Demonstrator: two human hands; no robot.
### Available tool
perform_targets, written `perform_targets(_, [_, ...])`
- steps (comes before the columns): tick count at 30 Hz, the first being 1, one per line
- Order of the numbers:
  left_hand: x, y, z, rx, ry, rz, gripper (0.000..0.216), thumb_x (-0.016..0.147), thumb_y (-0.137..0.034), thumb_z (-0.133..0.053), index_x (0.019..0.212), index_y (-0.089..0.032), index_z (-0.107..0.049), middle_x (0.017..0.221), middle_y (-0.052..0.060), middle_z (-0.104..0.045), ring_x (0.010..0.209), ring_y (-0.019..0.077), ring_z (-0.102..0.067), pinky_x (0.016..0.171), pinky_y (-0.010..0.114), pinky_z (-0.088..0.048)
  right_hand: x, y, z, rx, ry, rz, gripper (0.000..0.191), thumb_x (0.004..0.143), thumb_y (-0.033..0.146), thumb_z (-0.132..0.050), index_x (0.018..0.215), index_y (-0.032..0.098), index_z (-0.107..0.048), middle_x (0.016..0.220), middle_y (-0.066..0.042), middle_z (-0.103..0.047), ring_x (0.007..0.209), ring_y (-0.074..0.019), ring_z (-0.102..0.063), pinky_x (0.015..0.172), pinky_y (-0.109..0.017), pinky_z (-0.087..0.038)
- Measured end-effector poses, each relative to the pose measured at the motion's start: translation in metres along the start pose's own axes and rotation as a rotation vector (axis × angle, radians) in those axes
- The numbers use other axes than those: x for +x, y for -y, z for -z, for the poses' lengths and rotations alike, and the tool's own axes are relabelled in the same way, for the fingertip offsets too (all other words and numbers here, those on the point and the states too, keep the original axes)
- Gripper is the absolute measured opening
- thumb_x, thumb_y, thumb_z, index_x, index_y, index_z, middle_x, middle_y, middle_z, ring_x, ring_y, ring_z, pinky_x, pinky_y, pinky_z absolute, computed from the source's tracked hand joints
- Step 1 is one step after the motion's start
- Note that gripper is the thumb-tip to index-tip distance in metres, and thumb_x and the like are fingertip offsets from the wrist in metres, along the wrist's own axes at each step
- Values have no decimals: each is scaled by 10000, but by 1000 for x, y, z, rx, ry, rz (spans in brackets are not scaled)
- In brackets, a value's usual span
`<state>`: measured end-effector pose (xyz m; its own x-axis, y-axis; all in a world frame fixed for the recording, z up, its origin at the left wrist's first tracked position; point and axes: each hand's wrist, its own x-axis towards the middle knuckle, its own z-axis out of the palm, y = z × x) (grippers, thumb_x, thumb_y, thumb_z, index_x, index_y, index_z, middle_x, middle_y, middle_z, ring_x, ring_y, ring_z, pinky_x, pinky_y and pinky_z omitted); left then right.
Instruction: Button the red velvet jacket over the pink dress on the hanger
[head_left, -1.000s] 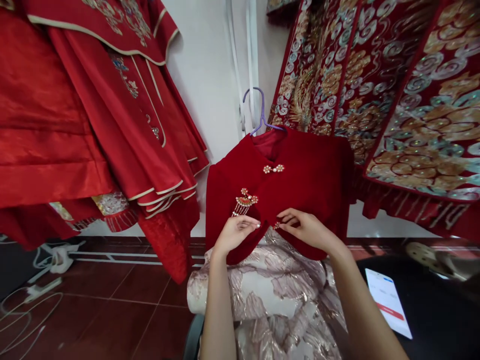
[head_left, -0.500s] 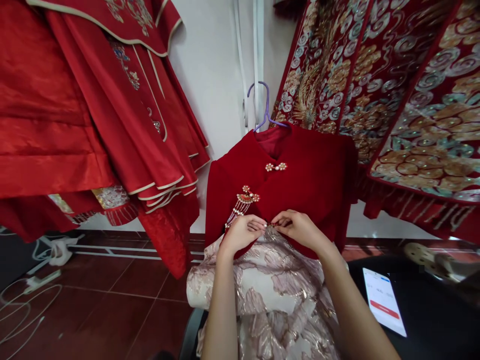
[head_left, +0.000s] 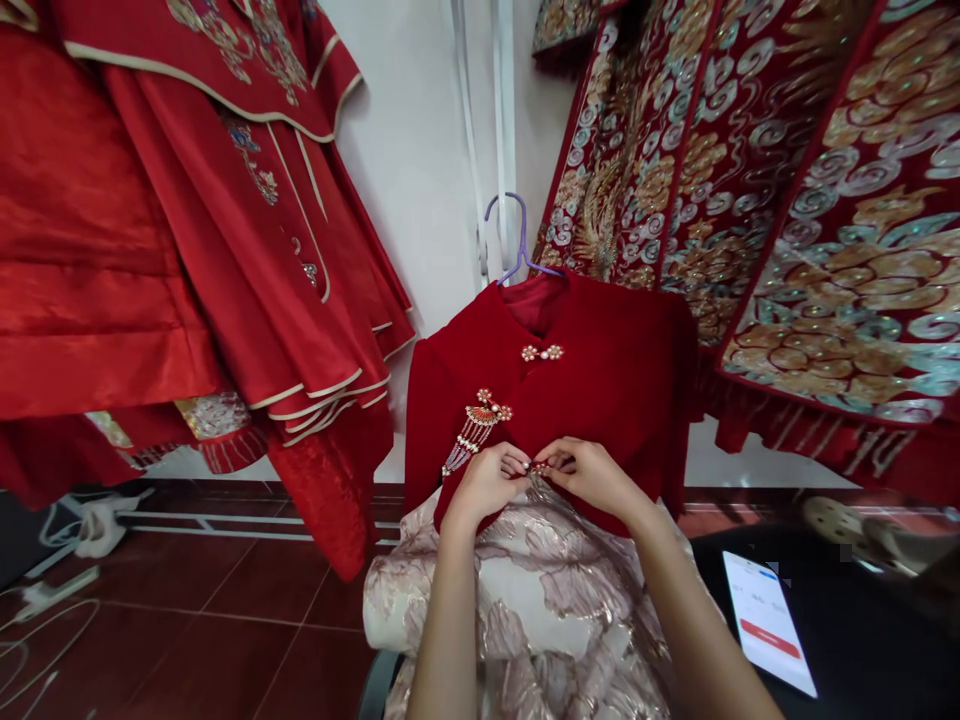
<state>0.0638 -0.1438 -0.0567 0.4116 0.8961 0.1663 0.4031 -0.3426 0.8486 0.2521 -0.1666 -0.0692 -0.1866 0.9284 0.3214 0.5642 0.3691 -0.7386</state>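
At far left, the tasselled brooch hangs just beside your left hand, whose narrow grip pinches the left end of the lower clasp. That clasp sits between your hands at the red jacket's front hem, apparently lying crosswise, equally near both. Your right hand's grip, also narrow, pinches its right end.

And here's the jacket on its hanger, straight ahead of me, brooch on its front, cloth below, garments left and right, phone lower right!
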Motion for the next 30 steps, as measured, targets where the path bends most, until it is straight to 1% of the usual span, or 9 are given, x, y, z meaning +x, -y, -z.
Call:
perform_targets(4, [1,-3,-2,27,-16,-1,258,636,-46,-655,883,-121,-661,838,48,-674,763,120,-612,743,232,-483,-5,3,12,63,26,-68,225,725,164,-587,914,177,-707,831,-30,-688,768,-143,-649,724,-259,-521])
perform_targets(8, [-5,-14,4,68,-20,25,164,672,-60,-609,817,-130,-641,740,26,-645,704,116,-601,698,227,-474,-9,9,20,170,68,-66,216,721,206,-603,906,180,-712,814,-25,-693,747,-147,-649,697,-266,-519])
perform_targets(10, [-11,-22,9,77,18,-6,152,687,-75,-596,818,-145,-625,732,13,-626,685,110,-589,672,218,-463,-9,13,20,224,61,-46,219,717,206,-608,908,183,-714,822,-23,-690,752,-144,-644,703,-267,-520])
perform_targets(12, [-17,-32,12,131,28,-73,129,693,-88,-590,798,-164,-596,734,-2,-599,659,102,-563,633,209,-440,-9,18,20,271,52,-26,220,709,195,-615,906,180,-713,829,-21,-686,768,-141,-639,723,-267,-522])
perform_targets(15, [-25,-46,14,282,-34,-148,91,694,-101,-582,733,-174,-547,707,-14,-548,617,101,-510,588,215,-398,-10,25,21,334,63,-1,229,705,174,-612,915,178,-704,847,-18,-680,783,-132,-628,745,-262,-524])
perform_targets(19, [-30,-56,17,336,-41,-134,96,699,-99,-577,762,-170,-592,746,6,-582,644,115,-526,626,233,-405,-14,31,25,349,76,14,243,722,169,-595,943,190,-695,855,-9,-662,799,-121,-614,759,-253,-518])
perform_targets(24, [-29,-45,22,325,-23,-103,57,712,-130,-596,750,-170,-609,711,5,-613,658,125,-557,631,233,-408,-14,36,20,285,53,23,228,742,227,-614,949,189,-703,812,-10,-650,736,-115,-601,682,-240,-506])
perform_targets(28, [-23,-28,23,295,4,-90,82,711,-125,-586,772,-174,-609,708,4,-622,658,124,-568,620,224,-414,-11,35,14,257,-8,-47,270,736,254,-633,986,188,-707,792,-18,-651,680,-110,-591,590,-217,-493])
perform_targets(30, [-21,-22,23,299,-1,-103,101,704,-118,-582,783,-176,-607,716,6,-624,665,127,-569,618,223,-415,-10,34,12,305,-29,-93,291,727,262,-633,998,182,-701,807,-28,-648,651,-110,-593,530,-209,-491])
